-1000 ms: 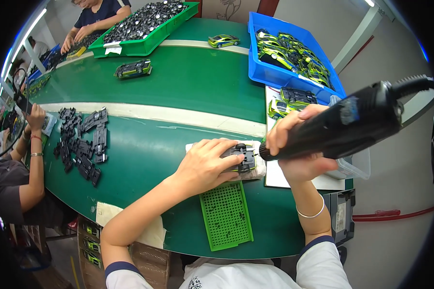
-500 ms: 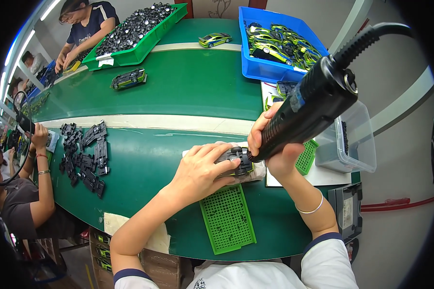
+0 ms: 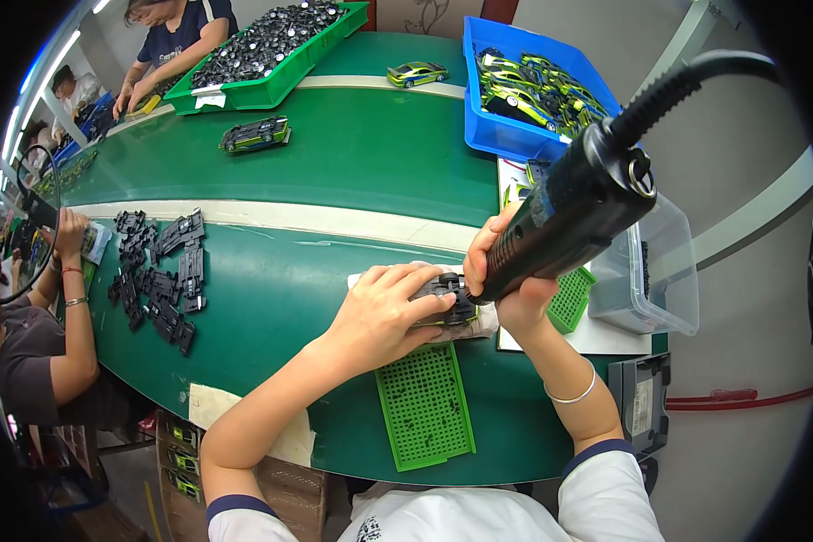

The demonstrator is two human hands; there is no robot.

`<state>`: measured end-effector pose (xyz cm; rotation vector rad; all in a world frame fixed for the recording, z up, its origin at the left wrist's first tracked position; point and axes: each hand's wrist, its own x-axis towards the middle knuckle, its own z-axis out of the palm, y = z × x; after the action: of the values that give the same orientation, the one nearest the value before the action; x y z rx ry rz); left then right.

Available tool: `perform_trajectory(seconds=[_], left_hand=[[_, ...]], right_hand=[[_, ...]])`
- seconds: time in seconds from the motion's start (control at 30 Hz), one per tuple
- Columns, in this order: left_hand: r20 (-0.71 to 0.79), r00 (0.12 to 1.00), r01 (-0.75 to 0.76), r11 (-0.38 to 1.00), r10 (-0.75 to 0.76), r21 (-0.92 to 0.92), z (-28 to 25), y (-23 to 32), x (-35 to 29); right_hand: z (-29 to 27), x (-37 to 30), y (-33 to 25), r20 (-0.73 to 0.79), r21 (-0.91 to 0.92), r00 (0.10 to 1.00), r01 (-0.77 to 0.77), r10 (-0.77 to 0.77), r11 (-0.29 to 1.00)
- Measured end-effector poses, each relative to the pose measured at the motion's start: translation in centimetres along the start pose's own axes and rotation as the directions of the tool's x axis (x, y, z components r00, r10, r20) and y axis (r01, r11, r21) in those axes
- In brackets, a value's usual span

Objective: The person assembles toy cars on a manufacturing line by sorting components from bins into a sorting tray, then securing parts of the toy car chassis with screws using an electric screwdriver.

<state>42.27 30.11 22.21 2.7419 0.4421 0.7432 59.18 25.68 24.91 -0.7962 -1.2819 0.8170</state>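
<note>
Under my left hand (image 3: 375,312) a toy car (image 3: 461,310) lies wheels-up, its black underside showing, on a pale cloth (image 3: 486,327). The left fingers press and steady it from the left. My right hand (image 3: 521,305) is wrapped round a thick black electric screwdriver (image 3: 560,217), tilted with its cable end up to the right. The driver's lower end meets the car's right part; its tip and any screw there are hidden. Just below the car, a green perforated tray (image 3: 425,406) holds small dark pieces, too small to make out.
Black plastic chassis parts (image 3: 163,280) lie in a pile on the left. Beyond the pale strip stand a green bin of black wheels (image 3: 262,54) and a blue bin (image 3: 479,135) of toy cars. A clear box (image 3: 632,289) stands right; a co-worker's arm (image 3: 79,330) is far left.
The whole view has shifted slightly. Both hands keep their holds, and the screwdriver stays against the car, its top now a little lower and further left in the picture.
</note>
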Motion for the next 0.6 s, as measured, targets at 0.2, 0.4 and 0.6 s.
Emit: perform_trajectory(seconds=[0.2, 0.4, 0.6], left_hand=[[-0.034, 0.999, -0.001, 1.000, 0.000, -0.026, 0.5, -0.5, -0.1], [-0.232, 0.899, -0.048, 0.443, -0.372, -0.895, -1.2, -2.9, -1.3], [-0.139, 0.831, -0.129, 0.056, -0.538, -0.990, -3.8, -3.5, -2.8]], right_hand=[[-0.3, 0.0, -2.0, -0.096, 0.243, 0.993, 0.097, -0.076, 0.965], [-2.7, -2.4, -7.0, 0.469, 0.597, 0.774, 0.078, -0.426, 0.798], [-0.8, -9.3, -6.4, 0.779, 0.485, 0.559, -0.250, -0.285, 0.838]])
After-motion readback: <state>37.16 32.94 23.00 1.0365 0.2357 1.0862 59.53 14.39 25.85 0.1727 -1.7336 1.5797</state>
